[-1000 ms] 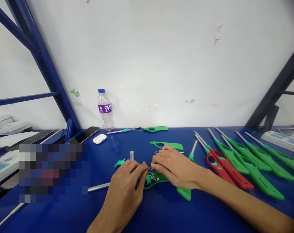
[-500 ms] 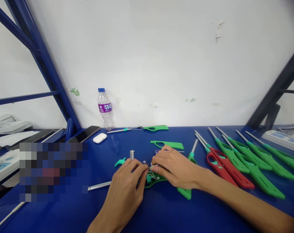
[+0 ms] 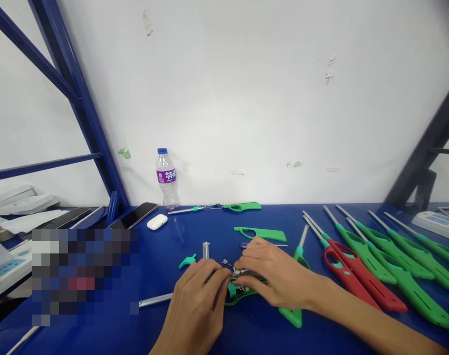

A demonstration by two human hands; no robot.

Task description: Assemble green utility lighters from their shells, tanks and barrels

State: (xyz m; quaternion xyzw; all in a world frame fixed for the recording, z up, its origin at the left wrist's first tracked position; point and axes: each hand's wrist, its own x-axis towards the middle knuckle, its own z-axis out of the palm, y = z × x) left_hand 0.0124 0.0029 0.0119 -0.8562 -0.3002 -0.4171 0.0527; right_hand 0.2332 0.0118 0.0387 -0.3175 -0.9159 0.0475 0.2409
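An opened green lighter casing lies on the blue table under my hands, with a teal part and thin white wire inside. My right hand is closed in a pinch around a small silvery part just above it. My left hand is closed too, its thumb and forefinger meeting that part from the left; whether they grip anything is hidden. Left of my left hand is a metal lighter tube. Beyond it are a teal trigger and a clear cylindrical piece.
A green half shell and a screwdriver lie behind my hands. Several green lighters and two red ones spread rightward. Another dismantled lighter, a bottle, a white case and a phone sit farther back.
The whole view has shifted, so the table sits slightly lower. Both hands stay together over the casing, and more of the silvery part shows between my fingers.
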